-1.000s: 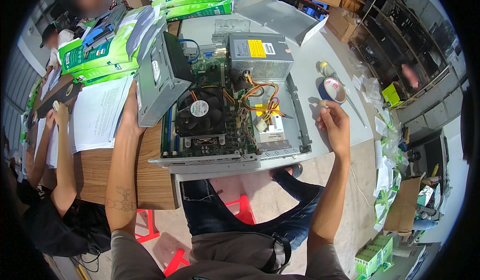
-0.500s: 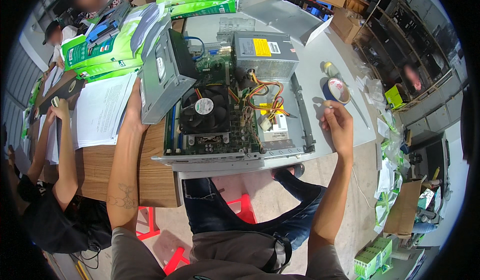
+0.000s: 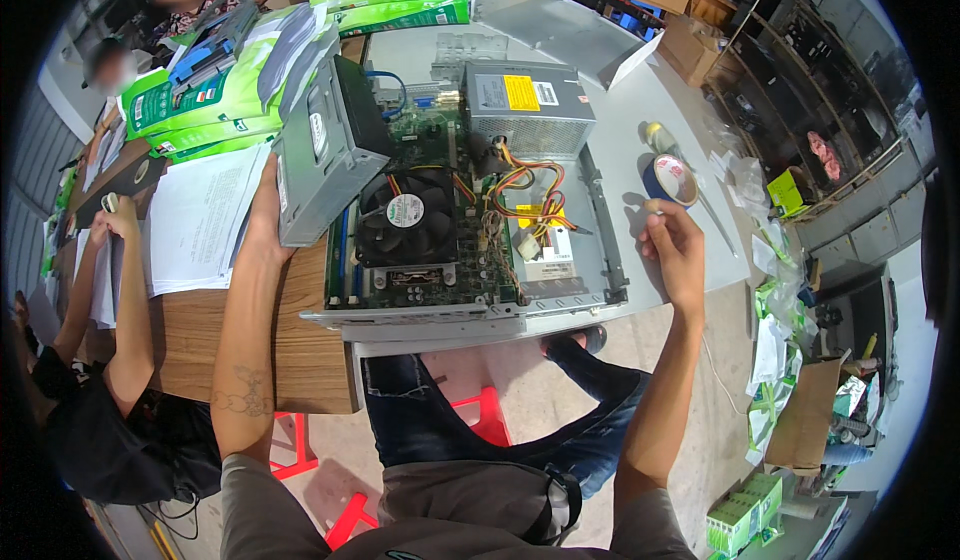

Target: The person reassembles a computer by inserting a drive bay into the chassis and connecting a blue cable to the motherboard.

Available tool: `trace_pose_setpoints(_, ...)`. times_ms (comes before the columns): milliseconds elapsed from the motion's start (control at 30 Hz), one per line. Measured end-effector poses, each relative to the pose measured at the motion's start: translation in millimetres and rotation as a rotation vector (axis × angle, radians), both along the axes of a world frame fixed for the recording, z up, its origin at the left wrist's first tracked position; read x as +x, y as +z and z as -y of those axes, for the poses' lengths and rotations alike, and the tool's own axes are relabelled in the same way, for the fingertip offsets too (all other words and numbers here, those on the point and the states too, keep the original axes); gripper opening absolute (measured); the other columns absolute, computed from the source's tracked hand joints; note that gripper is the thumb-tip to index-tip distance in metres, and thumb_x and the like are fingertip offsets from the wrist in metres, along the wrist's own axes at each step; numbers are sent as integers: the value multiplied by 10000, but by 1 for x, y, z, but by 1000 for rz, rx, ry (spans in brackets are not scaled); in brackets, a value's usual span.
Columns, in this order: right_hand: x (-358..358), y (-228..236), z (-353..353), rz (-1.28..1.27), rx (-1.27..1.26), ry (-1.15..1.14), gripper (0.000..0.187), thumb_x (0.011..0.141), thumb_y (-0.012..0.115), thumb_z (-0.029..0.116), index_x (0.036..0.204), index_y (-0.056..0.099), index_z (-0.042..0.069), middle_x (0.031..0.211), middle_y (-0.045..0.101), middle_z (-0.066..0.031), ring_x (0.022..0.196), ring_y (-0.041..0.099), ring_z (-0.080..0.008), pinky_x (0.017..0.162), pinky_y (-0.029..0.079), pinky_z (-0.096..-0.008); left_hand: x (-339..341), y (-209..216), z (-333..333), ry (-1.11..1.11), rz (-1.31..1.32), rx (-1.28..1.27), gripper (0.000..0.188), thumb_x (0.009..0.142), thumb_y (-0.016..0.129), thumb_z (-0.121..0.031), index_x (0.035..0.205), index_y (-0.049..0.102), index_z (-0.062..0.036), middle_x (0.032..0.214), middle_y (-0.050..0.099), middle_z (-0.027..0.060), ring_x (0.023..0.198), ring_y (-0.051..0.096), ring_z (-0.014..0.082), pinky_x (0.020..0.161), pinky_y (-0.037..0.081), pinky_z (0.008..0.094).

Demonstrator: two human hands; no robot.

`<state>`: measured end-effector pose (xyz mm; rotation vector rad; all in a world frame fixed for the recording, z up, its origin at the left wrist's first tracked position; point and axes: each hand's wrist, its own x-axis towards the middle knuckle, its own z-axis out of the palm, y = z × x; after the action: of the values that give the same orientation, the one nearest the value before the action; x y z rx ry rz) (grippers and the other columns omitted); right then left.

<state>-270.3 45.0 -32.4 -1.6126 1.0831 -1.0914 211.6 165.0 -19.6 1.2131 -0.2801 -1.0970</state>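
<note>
An opened desktop computer case (image 3: 470, 312) lies at the table's front edge. Inside are a circuit board (image 3: 425, 132), a black cooling fan (image 3: 405, 225), a silver power supply (image 3: 530, 105) and a bundle of coloured wires (image 3: 545, 215). My left hand (image 3: 264, 222) is closed around the left side of a grey metal drive cage (image 3: 335, 150), which stands tilted up over the case's left part. To the right of the case, my right hand (image 3: 676, 248) has its thumb and fingers pinched together above the table; whatever is between them is too small to name.
A roll of tape (image 3: 672, 180) and a screwdriver (image 3: 715, 205) lie right of the case. Printed papers (image 3: 200, 225) and green packages (image 3: 225, 110) cover the left side. A co-worker's hands (image 3: 118, 218) are at far left. A flat metal cover (image 3: 570, 35) lies behind.
Both my hands and the drive cage stay nearly where they were; the whole view shifts slightly. At the back left, a person's head has moved a little.
</note>
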Motion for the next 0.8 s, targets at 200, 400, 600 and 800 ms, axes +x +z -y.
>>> trace_pose_setpoints(200,1,2,0,-14,3,-5,215,996,590,168,1140,625,13,758,594,-6,627,509,-61,573,404,-208,6,-4,1,-65,58,25,610,1017,338,-558,1431,467,-129,1304,600,121,1118,605,247,893,516,387)
trace_pose_setpoints(400,-1,2,-1,-16,-6,5,213,997,585,161,1141,626,9,755,594,-6,630,513,-68,576,409,-212,3,-4,3,-32,19,30,555,1020,359,-535,1358,543,-134,1218,651,105,1013,640,238,832,542,364)
trace_pose_setpoints(600,0,2,-2,-23,-24,4,214,997,583,158,1144,624,7,756,596,-7,634,514,-67,577,411,-211,5,-6,0,-31,36,12,574,1016,364,-546,1363,532,-121,1226,644,108,1021,635,235,838,540,366)
trace_pose_setpoints(800,0,2,-1,-19,-13,5,217,997,584,161,1143,623,6,752,596,-7,632,509,-65,573,407,-209,-3,1,1,-14,29,25,566,1017,366,-539,1367,525,-123,1219,645,105,1025,636,235,832,542,370)
